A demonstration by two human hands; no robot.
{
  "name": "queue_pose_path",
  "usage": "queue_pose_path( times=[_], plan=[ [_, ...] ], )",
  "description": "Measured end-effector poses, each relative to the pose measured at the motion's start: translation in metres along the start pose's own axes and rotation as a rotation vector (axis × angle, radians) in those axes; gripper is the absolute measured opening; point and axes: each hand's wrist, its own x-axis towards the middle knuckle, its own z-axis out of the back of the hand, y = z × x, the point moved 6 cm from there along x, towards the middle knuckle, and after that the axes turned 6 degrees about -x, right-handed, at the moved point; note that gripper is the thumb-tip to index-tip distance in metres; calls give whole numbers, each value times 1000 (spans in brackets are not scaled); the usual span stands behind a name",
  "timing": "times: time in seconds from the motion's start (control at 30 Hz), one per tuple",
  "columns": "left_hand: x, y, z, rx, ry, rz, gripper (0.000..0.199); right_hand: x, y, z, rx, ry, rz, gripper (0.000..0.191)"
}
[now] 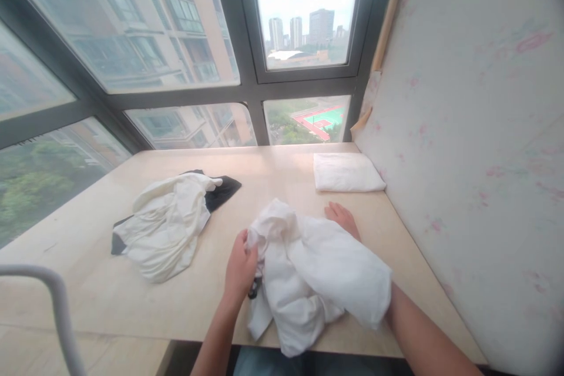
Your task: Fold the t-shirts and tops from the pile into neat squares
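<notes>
A crumpled white cloth garment (304,270) lies bunched at the near edge of the wooden table, part of it hanging over that edge. My left hand (241,267) is closed on its left side, fingers wrapped over the fabric. My right forearm passes under or through the part on the right; I cannot tell which. Beyond the fabric my right hand (343,218) shows, partly covered, its fingers stretched out and apparently holding nothing. Below my left hand a small black item (253,289) shows beside the cloth, too unclear to name.
A loose white garment (171,226) with black fabric (224,191) under it lies at the left on the table (88,288). A neatly folded white cloth (348,172) sits by the right wall (467,158). A curved grey tube (57,299) rises at lower left. Windows border the back.
</notes>
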Motion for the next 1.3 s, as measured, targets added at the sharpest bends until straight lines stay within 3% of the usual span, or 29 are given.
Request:
queue_pose_path(
  times=[0.07, 0.13, 0.23, 0.4, 0.5, 0.6, 0.67, 0.8, 0.93, 1.07, 1.17, 1.3],
  plan=[
    [-6, -3, 0, 154, 4, -130, 47, 8, -2, -5, -29, 19, 0, 39],
    [-16, -19, 1, 346, 38, -307, 42, 14, -5, -11, -52, 46, 3, 38],
    [-37, -48, -10, 541, 182, -462, 33, 17, -8, -21, -74, 80, 9, 36],
    [-93, -75, -69, 712, 687, -509, 23, 17, -8, -22, -85, 81, 5, 38],
    [-128, -80, -103, 727, 834, -553, 30, 17, -7, -19, -98, 86, 6, 36],
    [-151, -80, -130, 714, 870, -610, 51, 19, -7, -18, -106, 100, 1, 35],
    [-156, -76, -144, 737, 854, -608, 54, 19, -8, -18, -108, 109, -5, 35],
    [-142, -70, -158, 647, 805, -445, 30, 17, -7, -15, -99, 100, 1, 37],
    [-100, -82, -144, 256, 720, -245, 9, 14, -3, -7, -70, 63, 10, 40],
    [-29, -74, -93, -290, 329, 47, 26, 14, -1, -6, -56, 75, 6, 39],
    [6, -46, -55, -336, 97, 90, 27, 16, 0, -7, -44, 71, -28, 37],
    [13, -3, -22, -224, -55, 52, 20, 17, 1, -5, 16, 39, -41, 36]
  ],
)
